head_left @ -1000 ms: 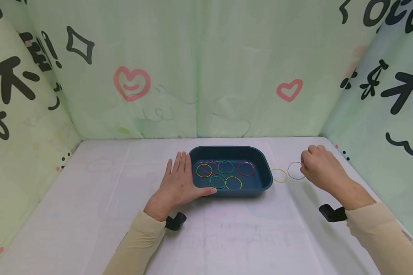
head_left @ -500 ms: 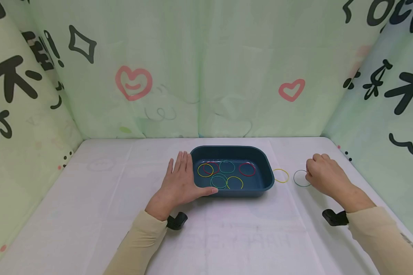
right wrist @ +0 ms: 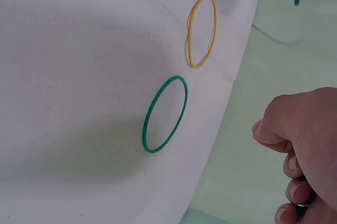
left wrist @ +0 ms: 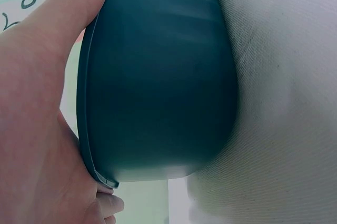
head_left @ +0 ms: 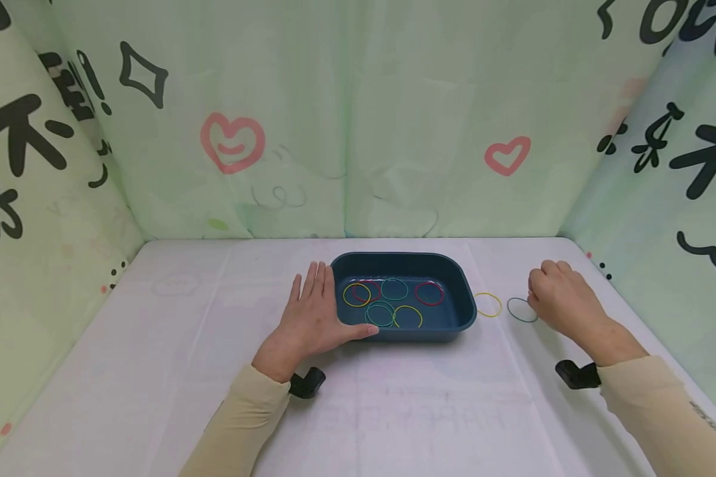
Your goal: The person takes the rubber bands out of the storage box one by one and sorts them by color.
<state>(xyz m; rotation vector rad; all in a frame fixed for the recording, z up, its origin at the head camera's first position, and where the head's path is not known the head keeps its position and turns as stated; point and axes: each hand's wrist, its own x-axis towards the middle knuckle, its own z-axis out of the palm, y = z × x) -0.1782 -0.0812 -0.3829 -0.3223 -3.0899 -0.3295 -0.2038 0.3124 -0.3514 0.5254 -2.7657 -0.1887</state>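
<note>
We are viewing a white cloth covering the table, a pale green curtain hanging round three sides and bearing pink hearts and black characters, and a yellow band lying flat on the cloth

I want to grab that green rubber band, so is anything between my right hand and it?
Nothing visible: the right hand sits just beside the green rubber band, only bare white table cloth between them.
</note>
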